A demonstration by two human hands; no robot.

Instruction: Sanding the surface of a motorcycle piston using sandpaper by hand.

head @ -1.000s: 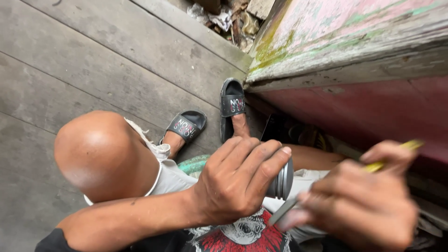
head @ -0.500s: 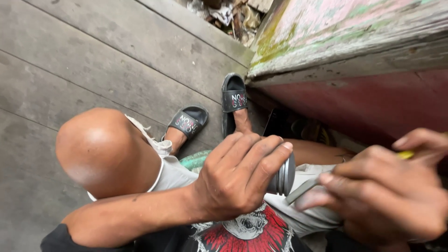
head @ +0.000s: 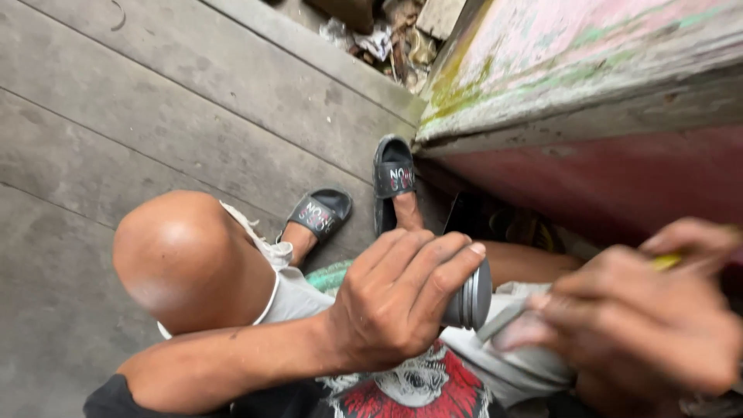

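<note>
Fingers [head: 433, 263] of left hand [head: 395, 310] wrapped around grey metal can [head: 468, 298], grip closed tight, can lying sideways above lap with flat end facing right. Right hand [head: 635, 325] blurred, fingers pinched on thin tool with yellow handle [head: 667, 262]; grey tip [head: 503, 317] just beside can's end, contact not clear. Bare knee [head: 190, 259] raised at left. Two black sandals [head: 321, 213] on feet below, on grey wooden floor [head: 139, 108]. Worn pink and green painted board [head: 588, 70] at upper right.
</note>
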